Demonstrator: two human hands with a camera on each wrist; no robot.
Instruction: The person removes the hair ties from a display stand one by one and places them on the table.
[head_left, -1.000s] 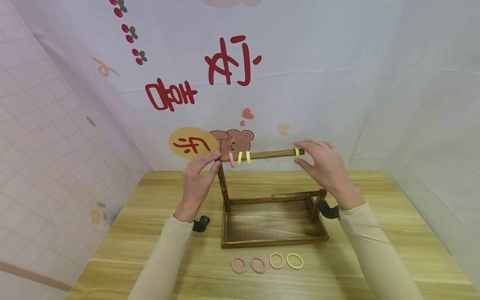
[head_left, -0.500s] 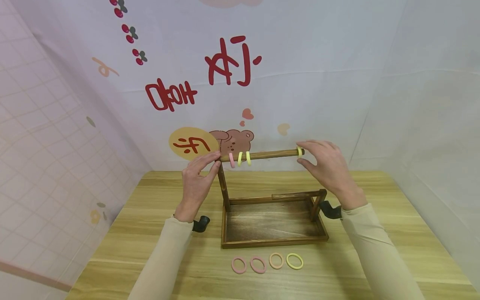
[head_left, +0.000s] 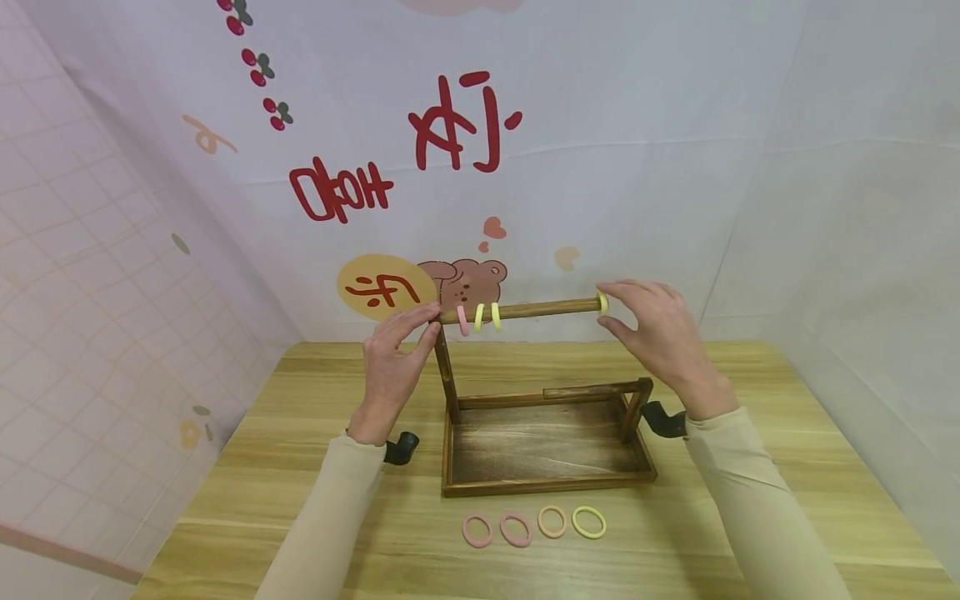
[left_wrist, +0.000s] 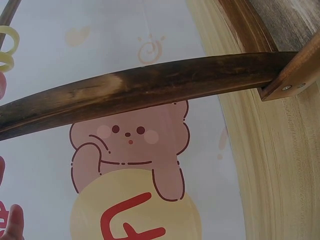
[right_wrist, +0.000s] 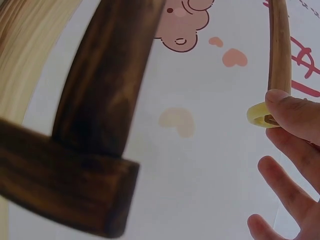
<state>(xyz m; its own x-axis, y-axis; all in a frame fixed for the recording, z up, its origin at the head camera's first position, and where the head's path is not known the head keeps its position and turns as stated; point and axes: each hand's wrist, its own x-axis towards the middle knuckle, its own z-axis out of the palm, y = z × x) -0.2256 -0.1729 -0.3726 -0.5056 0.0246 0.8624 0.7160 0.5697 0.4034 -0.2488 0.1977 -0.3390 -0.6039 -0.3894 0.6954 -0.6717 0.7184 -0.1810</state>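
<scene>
A dark wooden stand (head_left: 549, 483) has a tall post on its left and a round bar (head_left: 540, 309) reaching right from the top. My left hand (head_left: 393, 358) holds the stand where bar and post meet; in the left wrist view only fingertips show at the left edge. At the bar's free right end, my right hand (head_left: 656, 337) pinches a yellow hair tie (right_wrist: 257, 115) between thumb and finger. The tie encircles the bar's tip. A pink hair tie (head_left: 462, 321) and two yellow hair ties (head_left: 496, 317) hang near the bar's left end.
On the table in front of the stand lie two pink hair ties (head_left: 477, 531), an orange hair tie (head_left: 552, 522) and a yellow hair tie (head_left: 589, 522). A lower wooden arm (head_left: 600, 389) rises above the stand's tray, below my right hand. A printed cloth backdrop (head_left: 637, 167) stands behind.
My right hand has slid the pinched yellow hair tie slightly right along the bar to its very tip. My left hand and the other hair ties have stayed put.
</scene>
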